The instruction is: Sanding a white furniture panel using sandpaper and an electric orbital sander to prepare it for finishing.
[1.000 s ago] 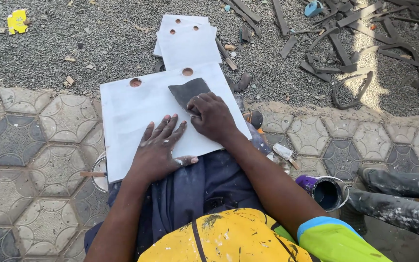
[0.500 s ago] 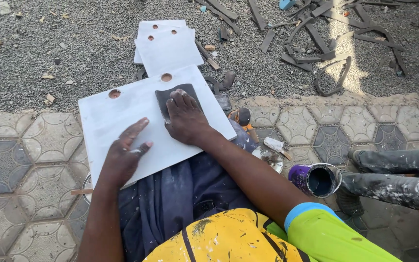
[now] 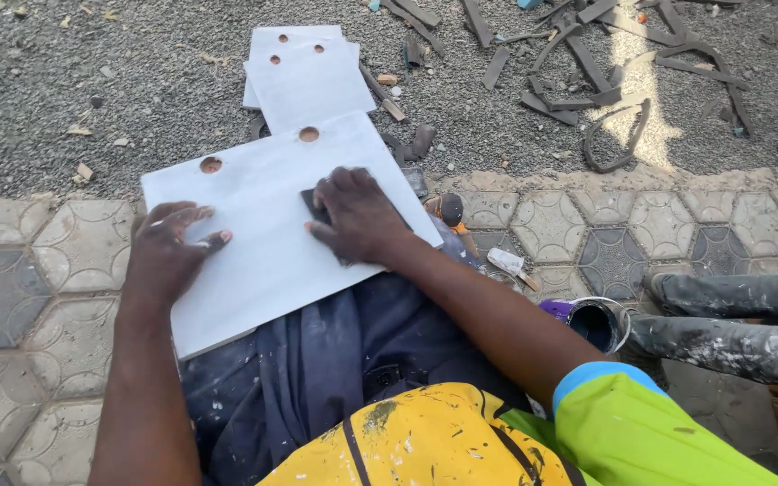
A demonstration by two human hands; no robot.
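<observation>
Two hands on a flat white panel w/ two round holes.
Right hand presses dark abrasive pad; left hand splayed flat at 9 o'clock, holding nothing.

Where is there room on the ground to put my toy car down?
The patterned paving beside the left hand, left of the white board, is bare. So is the gravel left of the stacked boards. Top right is crowded with dark scrap strips; a paint tin sits by the right arm.
</observation>
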